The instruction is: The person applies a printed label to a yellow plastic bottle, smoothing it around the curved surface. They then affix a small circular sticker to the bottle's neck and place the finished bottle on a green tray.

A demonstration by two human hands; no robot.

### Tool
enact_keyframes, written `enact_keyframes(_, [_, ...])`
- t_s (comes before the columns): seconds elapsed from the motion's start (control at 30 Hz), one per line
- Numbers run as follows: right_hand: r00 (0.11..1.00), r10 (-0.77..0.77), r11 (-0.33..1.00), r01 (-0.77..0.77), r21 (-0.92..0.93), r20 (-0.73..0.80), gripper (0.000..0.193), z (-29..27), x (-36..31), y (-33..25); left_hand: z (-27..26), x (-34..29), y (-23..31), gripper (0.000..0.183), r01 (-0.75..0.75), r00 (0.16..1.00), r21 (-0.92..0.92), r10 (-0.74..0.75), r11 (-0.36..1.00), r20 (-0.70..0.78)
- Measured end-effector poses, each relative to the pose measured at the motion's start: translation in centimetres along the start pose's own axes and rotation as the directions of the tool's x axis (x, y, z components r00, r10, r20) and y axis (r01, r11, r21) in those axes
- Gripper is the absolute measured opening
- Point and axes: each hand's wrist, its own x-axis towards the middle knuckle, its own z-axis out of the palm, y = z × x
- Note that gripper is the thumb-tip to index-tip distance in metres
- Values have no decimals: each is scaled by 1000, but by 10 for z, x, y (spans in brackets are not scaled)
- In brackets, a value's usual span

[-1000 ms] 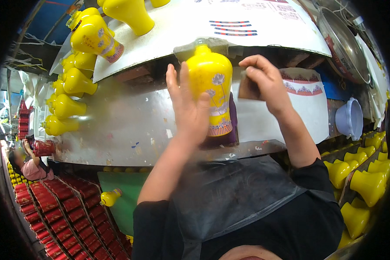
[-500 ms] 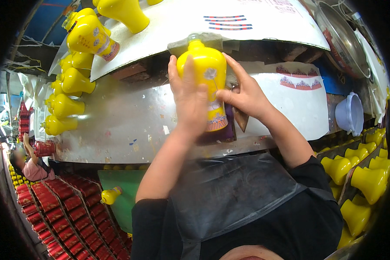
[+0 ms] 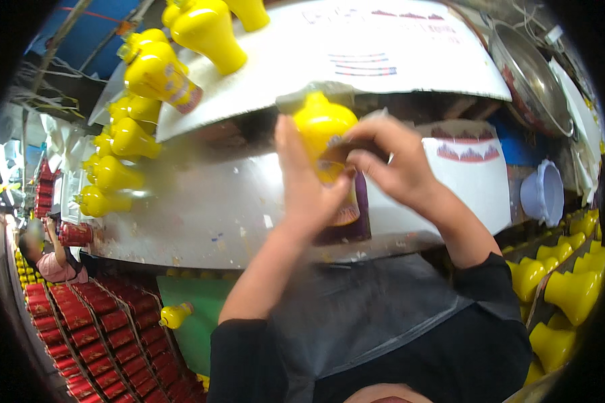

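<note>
A glossy yellow bottle (image 3: 321, 126) with flower and border decals lies on its back on a purple pad (image 3: 364, 208), its neck pointing away from me. My left hand (image 3: 309, 191) is closed along its left side, with the thumb across the front. Over the bottle's right side, my right hand (image 3: 403, 164) grips a flat brown scraper-like piece (image 3: 359, 149), held against or just over the decals. Motion blur and the fingers hide the exact contact. To the right, border decals (image 3: 467, 151) rest on a white sheet (image 3: 474, 178).
A white board (image 3: 282, 60) at the back carries narrow decal strips (image 3: 363, 65) and more yellow bottles (image 3: 208, 33). At right are a lavender bucket (image 3: 542, 191) and a metal basin (image 3: 534, 74). Racked yellow bottles (image 3: 575, 289) and red cylinders (image 3: 101, 329) flank me. A person (image 3: 60, 262) works at far left.
My right hand has left the bottle's side and taken up the brown piece that lay beside it, bringing it over the decals. My left hand's thumb has moved across the bottle's front.
</note>
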Motion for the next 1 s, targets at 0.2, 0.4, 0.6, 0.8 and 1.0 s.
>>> enact_keyframes(0.2, [894,-446,744,342,-574,-47,32,11,19,-17,1,-4,-14,91,23,998,-254,-36,967,-46])
enact_keyframes(0.4, [761,-607,696,648,-311,228,32,22,-23,-22,4,-2,-22,62,217,971,-702,-227,678,81])
enact_keyframes(0.6, [950,-311,877,287,-385,-1,36,9,1,-21,10,-1,-25,72,232,970,-604,-224,763,91])
enact_keyframes(0.8, [992,-17,994,3,-113,-124,26,10,3,-4,10,-11,-13,87,397,915,-720,-311,569,258])
enact_keyframes(1.0, [935,92,995,-72,71,-343,25,28,-22,27,-5,-13,-15,82,479,873,-845,-233,237,429])
